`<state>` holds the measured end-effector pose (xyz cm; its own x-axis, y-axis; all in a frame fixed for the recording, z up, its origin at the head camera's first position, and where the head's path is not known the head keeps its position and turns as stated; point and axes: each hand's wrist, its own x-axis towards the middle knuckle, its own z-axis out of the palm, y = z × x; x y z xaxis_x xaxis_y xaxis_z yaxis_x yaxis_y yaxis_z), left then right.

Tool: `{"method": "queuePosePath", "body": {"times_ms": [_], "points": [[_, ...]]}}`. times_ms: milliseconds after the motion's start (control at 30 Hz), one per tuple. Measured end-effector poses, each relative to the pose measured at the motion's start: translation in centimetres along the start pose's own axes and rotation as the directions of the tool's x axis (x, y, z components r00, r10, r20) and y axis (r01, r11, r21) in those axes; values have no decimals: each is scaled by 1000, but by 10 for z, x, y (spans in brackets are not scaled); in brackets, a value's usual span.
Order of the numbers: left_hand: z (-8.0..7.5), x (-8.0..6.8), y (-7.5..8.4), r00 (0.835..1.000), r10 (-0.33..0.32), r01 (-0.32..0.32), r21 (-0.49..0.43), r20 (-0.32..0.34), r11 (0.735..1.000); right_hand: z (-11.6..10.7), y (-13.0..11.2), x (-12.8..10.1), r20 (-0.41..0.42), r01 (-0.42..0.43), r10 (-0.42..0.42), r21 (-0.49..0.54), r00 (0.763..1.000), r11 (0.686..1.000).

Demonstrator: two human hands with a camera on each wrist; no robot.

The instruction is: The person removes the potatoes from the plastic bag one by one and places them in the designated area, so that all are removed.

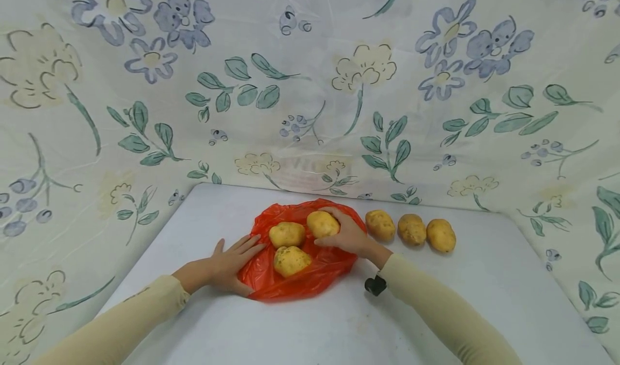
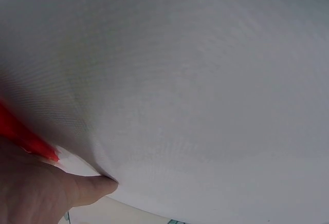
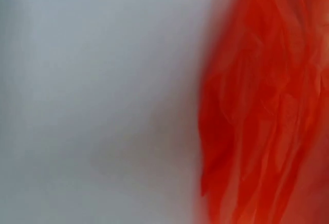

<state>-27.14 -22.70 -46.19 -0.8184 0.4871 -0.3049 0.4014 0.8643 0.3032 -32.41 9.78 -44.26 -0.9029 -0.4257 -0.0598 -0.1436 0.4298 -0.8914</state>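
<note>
Red bag [image 1: 290, 279], yellow potatoes [image 1: 411, 229], floral cloth [image 1: 310, 85]

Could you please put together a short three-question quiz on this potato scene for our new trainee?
1. How many potatoes lie on the red plastic bag, and how many on the bare table?
2. True or false: the right hand rests flat on the table and touches no potato.
3. Which hand presses the bag's edge with straight fingers: A) the left hand or B) the right hand?

Key:
1. Three on the bag, counting the gripped potato; three in a row on the table.
2. False: its fingers curl round a potato on the bag.
3. A.
</note>
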Motion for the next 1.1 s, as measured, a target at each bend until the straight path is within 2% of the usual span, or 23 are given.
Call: {"method": "queuePosePath", "body": {"times_ms": [200, 500, 800, 1100], "points": [[0, 0, -1, 1000, 0, 0, -2, -1, 1000, -7, -8, -2, -32, -12, 15, 105, 999, 994], [-4, 3, -1, 1000, -5, 6, -8, 21, 1000, -21, -21, 0, -80, -5, 20, 181, 997, 983], [-2, 0, 1, 1000, 17, -17, 11, -7, 1000, -34, -29, -2, -129, 64, -43, 169, 991, 984], [-5, -2, 3, 1000, 25, -25, 11, 1, 1000, -45, -37, -11, -163, 61, -29, 198, 986, 978]]}}
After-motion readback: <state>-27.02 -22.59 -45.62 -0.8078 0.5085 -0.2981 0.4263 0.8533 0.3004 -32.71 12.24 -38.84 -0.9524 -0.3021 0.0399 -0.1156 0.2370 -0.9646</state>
